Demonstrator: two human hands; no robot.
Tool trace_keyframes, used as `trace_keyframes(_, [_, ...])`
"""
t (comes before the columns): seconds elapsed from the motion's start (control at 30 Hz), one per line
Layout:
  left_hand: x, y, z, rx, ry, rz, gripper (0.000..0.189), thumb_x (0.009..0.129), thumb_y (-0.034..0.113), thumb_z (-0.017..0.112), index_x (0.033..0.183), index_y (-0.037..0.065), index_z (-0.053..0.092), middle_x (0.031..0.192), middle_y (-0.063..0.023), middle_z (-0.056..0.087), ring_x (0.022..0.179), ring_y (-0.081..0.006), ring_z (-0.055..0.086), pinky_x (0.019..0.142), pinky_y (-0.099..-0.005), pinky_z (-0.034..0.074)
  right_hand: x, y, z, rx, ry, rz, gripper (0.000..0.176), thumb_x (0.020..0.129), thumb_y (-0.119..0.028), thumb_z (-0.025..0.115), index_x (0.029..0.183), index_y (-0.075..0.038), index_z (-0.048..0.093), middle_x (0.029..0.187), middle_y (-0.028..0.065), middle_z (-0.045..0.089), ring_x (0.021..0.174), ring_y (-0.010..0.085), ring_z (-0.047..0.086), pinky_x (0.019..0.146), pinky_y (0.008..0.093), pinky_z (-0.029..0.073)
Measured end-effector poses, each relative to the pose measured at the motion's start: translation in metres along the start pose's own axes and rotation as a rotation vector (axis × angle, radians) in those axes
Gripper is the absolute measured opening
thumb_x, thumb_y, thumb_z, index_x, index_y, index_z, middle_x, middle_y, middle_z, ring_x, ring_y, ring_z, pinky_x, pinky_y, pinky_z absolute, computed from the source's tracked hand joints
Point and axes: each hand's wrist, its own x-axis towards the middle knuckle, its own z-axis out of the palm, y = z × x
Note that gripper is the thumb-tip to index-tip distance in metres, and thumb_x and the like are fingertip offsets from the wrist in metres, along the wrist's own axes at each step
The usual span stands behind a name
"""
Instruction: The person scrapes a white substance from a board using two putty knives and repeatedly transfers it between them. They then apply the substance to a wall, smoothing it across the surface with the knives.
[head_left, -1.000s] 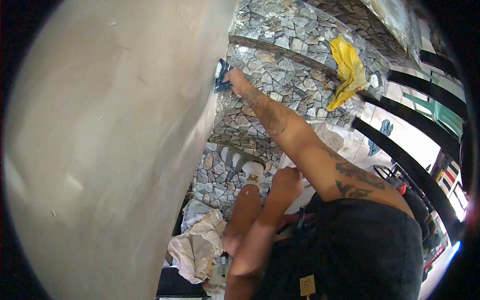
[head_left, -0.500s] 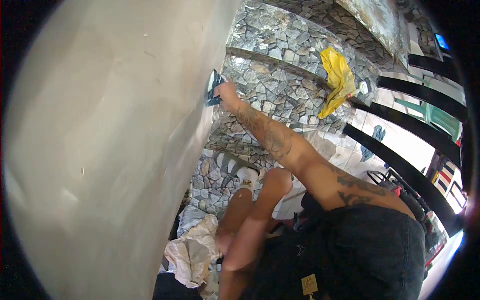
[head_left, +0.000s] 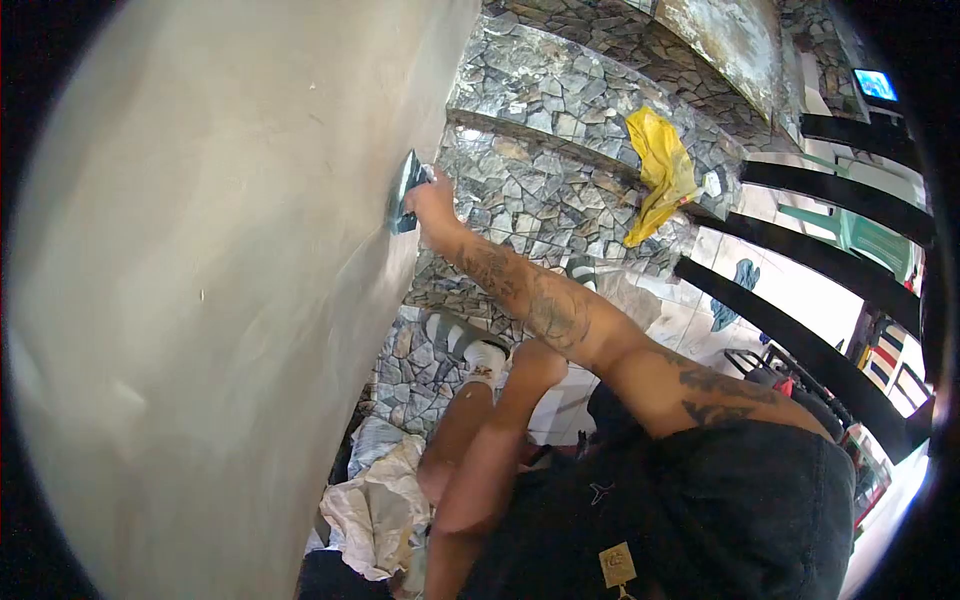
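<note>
My right hand (head_left: pixel 432 203) grips a flat trowel (head_left: pixel 403 195) with a dark, wet-looking blade. The blade lies against the grey-beige plastered wall (head_left: pixel 220 220), close to the wall's right-hand edge in view. My tattooed right arm reaches across to it from the lower right. Smooth streaks and a few small pits mark the plaster. My left arm extends up from the bottom and ends in a rounded shape, apparently my left hand (head_left: pixel 541 362), near my leg. Its fingers are hidden, so I cannot see anything in it.
Stone-patterned steps (head_left: pixel 540 180) run beside the wall. A yellow plastic bag (head_left: pixel 660 175) lies on them. Crumpled pale sacks (head_left: pixel 380 505) sit at the wall's foot by my sandalled foot (head_left: pixel 465 340). Black railing bars (head_left: pixel 800 350) cross the right side, with a green chair (head_left: pixel 870 240) beyond.
My right hand has moved a little left and down with the trowel, which stays against the wall. The whole view has shifted slightly.
</note>
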Motion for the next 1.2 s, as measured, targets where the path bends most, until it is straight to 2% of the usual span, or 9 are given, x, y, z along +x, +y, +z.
trace_keyframes(0.13, [-0.004,0.022,-0.036,0.04,-0.093,0.041,0.047,0.085,0.028,0.048,0.127,0.008,0.039,0.131,-0.0152,0.039,0.123,-0.0302,0.032,0.103,-0.0383,0.025,-0.026,-0.021,0.017,0.009,0.031,0.003,0.034,0.061,0.006,0.045,0.095,-0.001,0.048,0.061,0.0022,0.046,0.05,0.0123,0.043,0.043,0.026,0.035])
trace_keyframes(0.23, [-0.004,0.019,-0.029,-0.08,0.12,0.151,0.047,0.084,0.027,0.051,0.126,0.008,0.041,0.129,-0.0135,0.041,0.122,-0.0285,0.034,0.103,-0.0383,0.025,-0.044,-0.038,0.027,-0.01,0.042,-0.013,0.034,0.058,0.007,0.046,0.091,-0.002,0.049,0.062,0.0017,0.045,0.05,0.0119,0.043,0.043,0.026,0.035])
trace_keyframes(0.43, [-0.015,0.031,-0.047,-0.389,0.068,0.158,0.047,0.083,0.029,0.054,0.124,0.009,0.042,0.128,-0.0111,0.042,0.119,-0.0259,0.036,0.102,-0.038,0.025,-0.055,-0.03,0.039,-0.126,0.119,-0.089,0.039,0.057,0.008,0.05,0.094,-0.002,0.049,0.067,0.0013,0.046,0.051,0.0103,0.043,0.043,0.0256,0.034])
trace_keyframes(0.6, [-0.013,-0.005,-0.004,-0.125,0.266,0.293,0.049,0.076,0.037,0.06,0.115,0.008,0.052,0.118,-0.0111,0.052,0.112,-0.0273,0.045,0.095,-0.0393,0.033,-0.075,-0.043,0.047,-0.215,0.123,-0.114,0.046,0.058,0.009,0.051,0.102,-0.001,0.046,0.071,0.0028,0.048,0.053,0.0105,0.044,0.043,0.0256,0.035])
trace_keyframes(0.8, [-0.012,0.009,-0.022,0.054,0.01,0.097,0.053,0.077,0.041,0.059,0.114,0.004,0.051,0.118,-0.0141,0.051,0.111,-0.0287,0.046,0.095,-0.0392,0.033,-0.125,-0.083,0.062,-0.186,0.077,-0.035,0.057,0.059,0.007,0.051,0.115,-0.002,0.044,0.073,0.0047,0.051,0.057,0.0131,0.049,0.047,0.0259,0.04])
trace_keyframes(0.93, [-0.011,0.041,-0.062,0.169,-0.319,-0.081,0.056,0.077,0.043,0.058,0.114,0.002,0.05,0.118,-0.016,0.051,0.11,-0.0296,0.046,0.095,-0.0392,0.033,-0.168,-0.1,0.057,-0.411,-0.032,-0.265,0.062,0.059,0.005,0.054,0.119,-0.004,0.042,0.082,0.0069,0.055,0.067,0.0142,0.055,0.054,0.0273,0.045])
trace_keyframes(1.03, [0.004,0.064,-0.097,0.223,-0.499,-0.134,0.059,0.077,0.045,0.058,0.114,0.0,0.05,0.118,-0.0175,0.05,0.109,-0.0303,0.046,0.096,-0.0391,0.033,-0.235,-0.18,0.035,0.112,-0.381,0.063,0.061,0.061,0.002,0.056,0.121,-0.006,0.042,0.1,0.0122,0.054,0.092,0.0251,0.055,0.077,0.0307,0.043])
trace_keyframes(1.1, [0.02,0.086,-0.123,0.192,-0.562,-0.143,0.06,0.078,0.046,0.057,0.114,-0.002,0.05,0.118,-0.0184,0.05,0.109,-0.0308,0.046,0.096,-0.0391,0.034,-0.254,-0.231,-0.018,-0.449,-0.566,-0.271,0.051,0.062,0.001,0.06,0.112,-0.004,0.05,0.096,0.0136,0.058,0.09,0.0244,0.056,0.078,0.0326,0.044])
trace_keyframes(1.2, [0.035,0.107,-0.169,-0.06,-0.441,-0.141,0.063,0.078,0.047,0.057,0.114,-0.003,0.049,0.118,-0.0199,0.05,0.108,-0.0315,0.047,0.096,-0.039,0.034,-0.246,-0.334,-0.1,-0.294,-0.577,-0.019,0.028,0.064,0.0,0.064,0.091,0.003,0.06,0.09,0.0169,0.062,0.086,0.0252,0.06,0.08,0.0374,0.047])
